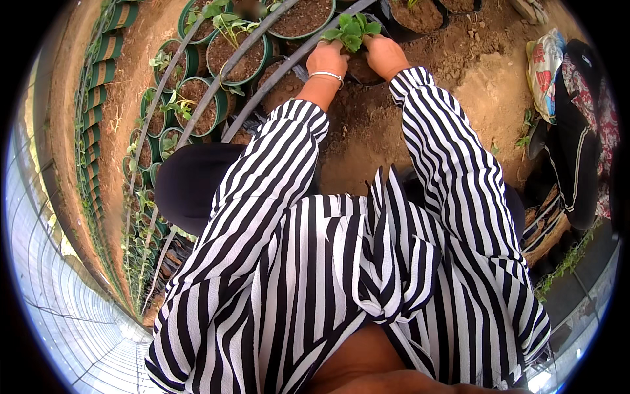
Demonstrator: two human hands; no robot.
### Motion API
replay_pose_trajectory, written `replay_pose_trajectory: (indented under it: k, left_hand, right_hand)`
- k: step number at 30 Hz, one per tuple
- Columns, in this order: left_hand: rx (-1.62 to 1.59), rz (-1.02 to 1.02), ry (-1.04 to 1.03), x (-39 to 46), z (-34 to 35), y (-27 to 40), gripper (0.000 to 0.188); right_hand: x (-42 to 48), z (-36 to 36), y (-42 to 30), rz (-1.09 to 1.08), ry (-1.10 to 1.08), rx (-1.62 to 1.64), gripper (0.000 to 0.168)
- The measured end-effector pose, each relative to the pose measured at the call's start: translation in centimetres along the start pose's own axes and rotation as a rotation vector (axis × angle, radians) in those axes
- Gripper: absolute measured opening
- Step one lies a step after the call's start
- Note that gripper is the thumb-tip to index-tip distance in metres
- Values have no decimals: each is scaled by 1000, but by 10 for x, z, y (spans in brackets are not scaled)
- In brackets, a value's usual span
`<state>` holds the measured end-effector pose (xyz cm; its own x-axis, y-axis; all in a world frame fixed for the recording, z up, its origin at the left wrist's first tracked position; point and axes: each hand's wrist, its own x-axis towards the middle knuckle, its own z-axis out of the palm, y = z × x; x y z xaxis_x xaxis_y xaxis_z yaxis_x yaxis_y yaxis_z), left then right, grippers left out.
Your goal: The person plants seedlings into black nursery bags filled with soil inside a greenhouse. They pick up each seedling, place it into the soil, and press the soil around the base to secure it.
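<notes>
A leafy green plant (351, 33), which looks like a strawberry plant, stands between my two hands at the top of the head view. My left hand (328, 60), with a pale bangle at the wrist, meets its left side. From the right, my right hand (387, 55) reaches in against the leaves. Leaves cover the fingertips of both hands, so their grip cannot be made out. Below the plant, between the hands, shows part of a dark pot (363, 74) with soil. The plant's base and roots are hidden.
Green pots of soil (241, 59) with small plants crowd the left. Long grey pipes (300, 59) run diagonally above them. A black pot (418, 17) holds soil ahead. Bare earth (485, 93) lies to the right, beside a printed plastic bag (546, 74) and dark cloth (573, 143).
</notes>
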<state>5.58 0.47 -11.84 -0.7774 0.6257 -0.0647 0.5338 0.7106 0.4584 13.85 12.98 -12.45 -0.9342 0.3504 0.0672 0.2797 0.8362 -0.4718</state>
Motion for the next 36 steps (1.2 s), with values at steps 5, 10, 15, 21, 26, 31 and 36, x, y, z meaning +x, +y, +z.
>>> replay_pose_trajectory:
  k: [5, 10, 15, 21, 26, 31, 36]
  left_hand:
    - [-112, 97, 160, -13, 10, -5, 16]
    - [-136, 115, 237, -12, 26, -8, 10]
    - [-115, 48, 233, -11, 32, -2, 10]
    - [193, 231, -479, 26, -16, -1, 27]
    - [252, 121, -953, 84, -152, 2, 22]
    - [392, 230, -214, 67, -293, -88, 25]
    - [88, -275, 272, -55, -325, -212, 18]
  right_hand:
    - [-2, -5, -12, 114, -111, 51, 17]
    - [-4, 10, -17, 114, 2, 65, 16]
    - [3, 12, -27, 214, 7, 34, 13]
    - [12, 3, 0, 135, -66, 27, 26]
    - [30, -55, -2, 386, -529, -42, 30]
    - [27, -66, -42, 223, -593, -347, 37]
    - [-4, -57, -33, 73, -430, -396, 31]
